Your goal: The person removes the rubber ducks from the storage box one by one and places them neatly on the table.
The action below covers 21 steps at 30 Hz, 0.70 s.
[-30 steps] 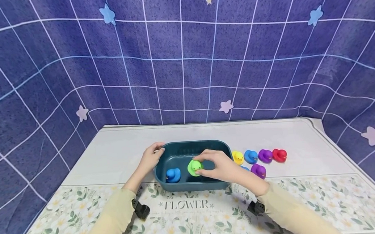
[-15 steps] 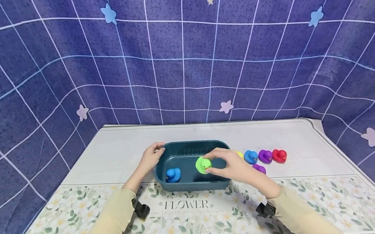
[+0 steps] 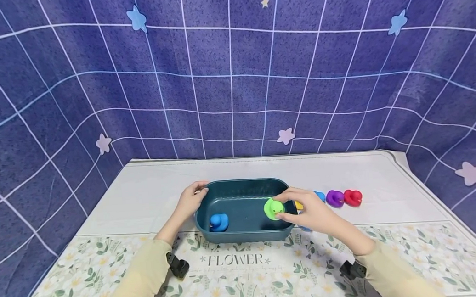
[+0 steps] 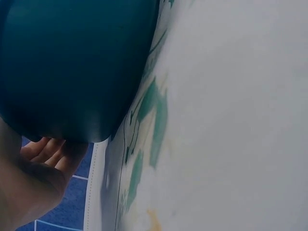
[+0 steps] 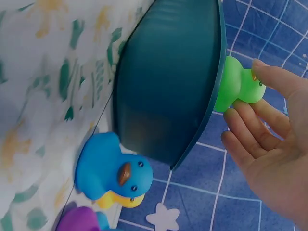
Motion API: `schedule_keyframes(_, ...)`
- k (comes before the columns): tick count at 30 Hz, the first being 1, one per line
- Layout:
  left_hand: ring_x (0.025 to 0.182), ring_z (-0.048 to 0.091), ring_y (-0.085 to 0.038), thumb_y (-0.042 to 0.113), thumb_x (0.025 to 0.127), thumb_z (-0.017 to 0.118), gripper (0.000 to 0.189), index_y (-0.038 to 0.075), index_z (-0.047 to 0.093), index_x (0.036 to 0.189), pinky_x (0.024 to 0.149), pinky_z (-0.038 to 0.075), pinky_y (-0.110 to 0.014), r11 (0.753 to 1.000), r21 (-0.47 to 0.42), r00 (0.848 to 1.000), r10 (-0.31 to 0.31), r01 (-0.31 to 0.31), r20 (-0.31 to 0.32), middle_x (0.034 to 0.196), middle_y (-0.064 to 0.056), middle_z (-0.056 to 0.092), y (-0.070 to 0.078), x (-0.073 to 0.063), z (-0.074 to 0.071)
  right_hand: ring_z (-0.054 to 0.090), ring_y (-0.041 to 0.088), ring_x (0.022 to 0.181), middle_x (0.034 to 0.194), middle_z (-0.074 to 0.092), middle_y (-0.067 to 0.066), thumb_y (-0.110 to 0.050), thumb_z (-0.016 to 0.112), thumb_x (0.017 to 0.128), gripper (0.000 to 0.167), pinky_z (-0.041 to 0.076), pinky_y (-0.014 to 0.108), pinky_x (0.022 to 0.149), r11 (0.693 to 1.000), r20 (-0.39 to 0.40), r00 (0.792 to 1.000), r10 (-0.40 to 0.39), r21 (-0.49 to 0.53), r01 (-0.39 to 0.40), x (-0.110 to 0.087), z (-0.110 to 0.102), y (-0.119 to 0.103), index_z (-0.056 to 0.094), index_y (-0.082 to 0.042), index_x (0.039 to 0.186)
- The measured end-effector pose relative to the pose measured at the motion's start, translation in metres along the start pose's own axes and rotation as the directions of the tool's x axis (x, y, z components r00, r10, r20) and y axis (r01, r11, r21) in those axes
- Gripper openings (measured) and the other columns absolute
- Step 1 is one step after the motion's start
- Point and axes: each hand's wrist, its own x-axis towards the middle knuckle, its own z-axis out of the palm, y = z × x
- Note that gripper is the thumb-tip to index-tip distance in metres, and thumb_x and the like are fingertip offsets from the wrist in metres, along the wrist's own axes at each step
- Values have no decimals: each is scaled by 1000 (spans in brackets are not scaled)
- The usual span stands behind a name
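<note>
In the head view a dark teal plastic basin stands on the table. My left hand grips its left end at the far corner; in the left wrist view the fingers reach round that end. With thumb and fingers, my right hand pinches a green rubber duck at the basin's right end. The right wrist view shows this green duck level with the rim, partly hidden behind it. A blue rubber duck sits inside the basin at the left.
To the basin's right sit a purple duck and a red duck. Another blue duck and a yellow duck stand close to the basin's right end. A purple star-patterned curtain hangs behind the table.
My right hand has carried the green duck rightward, from over the middle of the basin to its right end. My left hand and the basin have stayed put.
</note>
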Motion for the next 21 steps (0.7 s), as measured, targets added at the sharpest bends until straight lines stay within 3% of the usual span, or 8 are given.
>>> schedule_keyframes(6,118,52,-33,12,97,49,30,-1,57,122,100,43,-46,1000,-4,1000,-5,5,-7,121,-21,59,1,0,1,60,10,103,107,64,-10,-29,73,82,35,51,39,90,999,-6,999,38,-27,-39,-8,-4,6,67,-16,114)
schedule_keyframes(21,116,53,-33,13,97,50,30,-1,57,122,99,44,-46,1000,-7,1000,-1,1,-11,120,-21,59,1,-1,0,60,10,96,107,65,-6,-18,75,80,35,54,27,78,998,-83,996,-22,-69,16,-25,-14,22,67,-13,114)
